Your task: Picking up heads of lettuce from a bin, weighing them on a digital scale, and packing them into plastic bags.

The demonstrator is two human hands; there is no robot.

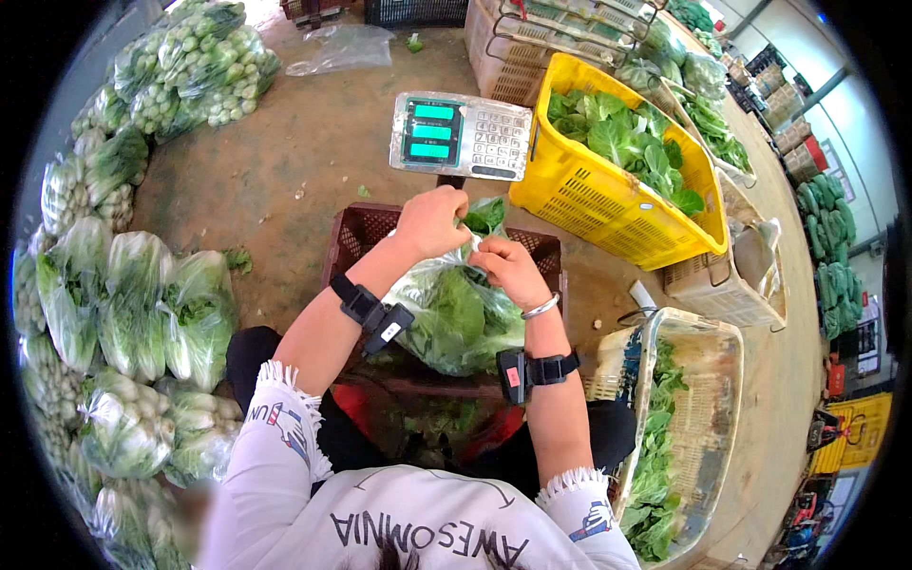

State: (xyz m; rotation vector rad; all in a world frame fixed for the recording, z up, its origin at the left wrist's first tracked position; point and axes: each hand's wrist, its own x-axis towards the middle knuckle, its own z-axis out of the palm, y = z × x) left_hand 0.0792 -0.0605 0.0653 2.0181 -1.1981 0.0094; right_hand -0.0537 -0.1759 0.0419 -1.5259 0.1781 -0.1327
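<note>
A clear plastic bag of leafy greens (456,320) rests in a dark red plastic crate (356,228) before me. My left hand (433,219) pinches the gathered mouth of the bag from the left. From the right, my right hand (507,267) grips the same twisted plastic with thumb and fingers. Some green leaf (487,215) shows just beyond the bag's neck. Past the crate stands a digital scale display (462,135) with lit green readouts and a keypad. The crate's floor is mostly hidden under the bag.
At the right, a yellow crate (605,206) holds loose leafy greens, and a worn white crate (702,427) holds more. Bagged vegetables (135,306) line the left side. Stacked crates (509,71) stand beyond the scale. A plastic sheet (340,50) lies on the floor.
</note>
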